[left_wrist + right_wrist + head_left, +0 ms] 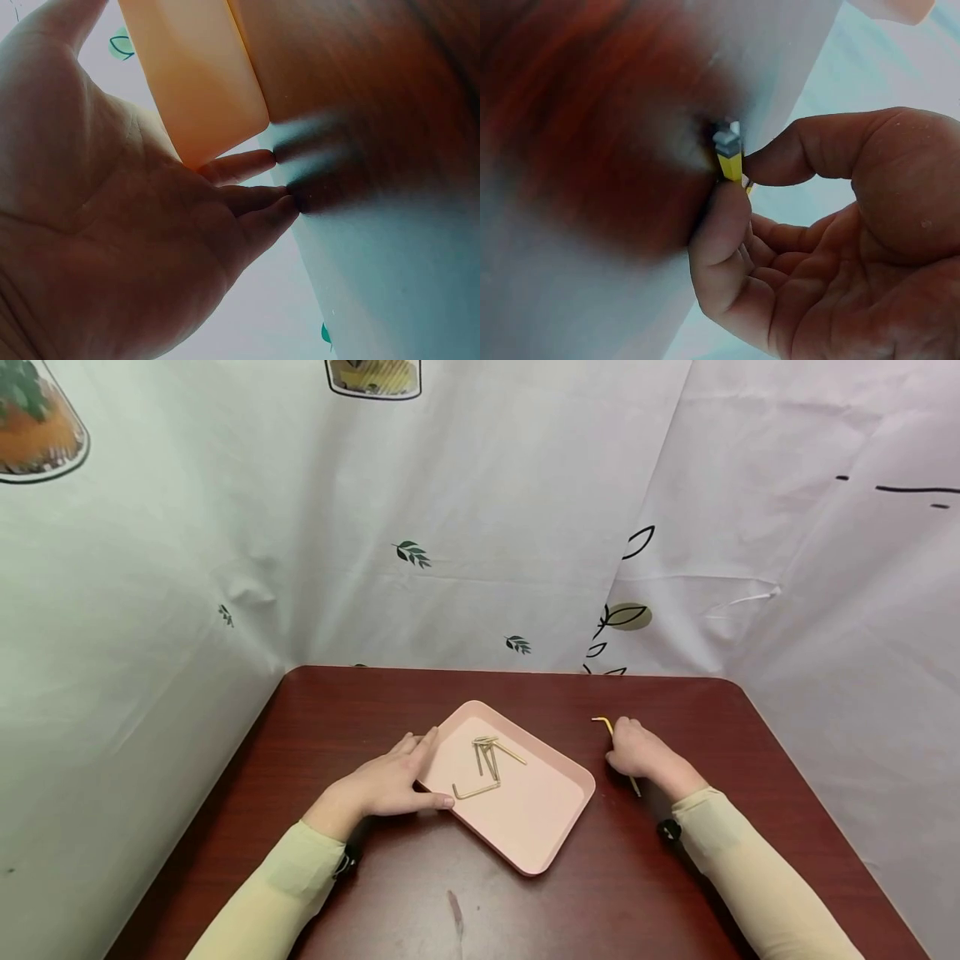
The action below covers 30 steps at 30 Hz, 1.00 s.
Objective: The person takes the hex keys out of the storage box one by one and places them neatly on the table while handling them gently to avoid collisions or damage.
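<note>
I count 1 pink tray (536, 814) on 1 table (600, 902). Brass-coloured hex keys (477, 792) in it: at least 4; they overlap, so I can't give an exact total. Yellow hex key (730, 166): 1, outside the tray. Hands: 2, one left hand (390, 783), one right hand (637, 750). I get 2 black wrist devices (670, 831), one per arm, and 2 jar prints (375, 377) on the cloth (487, 485), both cut off by the frame.
</note>
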Available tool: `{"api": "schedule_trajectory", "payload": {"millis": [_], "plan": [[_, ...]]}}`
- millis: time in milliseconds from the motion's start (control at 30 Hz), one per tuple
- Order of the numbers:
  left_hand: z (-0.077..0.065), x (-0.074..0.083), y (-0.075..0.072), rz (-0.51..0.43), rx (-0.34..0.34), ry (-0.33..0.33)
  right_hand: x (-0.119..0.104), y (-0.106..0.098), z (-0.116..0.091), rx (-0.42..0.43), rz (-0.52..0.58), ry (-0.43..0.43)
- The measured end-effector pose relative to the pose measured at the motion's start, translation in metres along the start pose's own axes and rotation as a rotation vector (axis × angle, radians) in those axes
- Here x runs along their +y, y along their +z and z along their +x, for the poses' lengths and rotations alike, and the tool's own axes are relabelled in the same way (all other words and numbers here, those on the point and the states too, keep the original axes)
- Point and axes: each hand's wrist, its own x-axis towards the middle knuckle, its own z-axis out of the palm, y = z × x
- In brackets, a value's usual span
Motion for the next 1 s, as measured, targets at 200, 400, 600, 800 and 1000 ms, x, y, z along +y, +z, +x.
{"api": "schedule_trajectory", "payload": {"millis": [200,400,600,800,1000], "plan": [[0.0,0.0,0.001,0.003,0.0,0.003,-0.001,0.001,-0.003,0.011,-0.001,0.029],[0.0,0.0,0.0,0.005,0.004,0.007,-0.001,0.002,-0.004,0.016,-0.008,0.027],[0.0,0.0,0.001,0.004,0.013,0.011,-0.008,0.0,-0.008,-0.011,0.003,0.06],[0.0,0.0,0.0,0.007,0.018,0.017,-0.011,-0.003,-0.013,0.022,0.011,0.058],[0.0,0.0,0.0,0.007,0.013,0.012,-0.051,-0.043,-0.042,-0.001,0.012,0.081]]}}
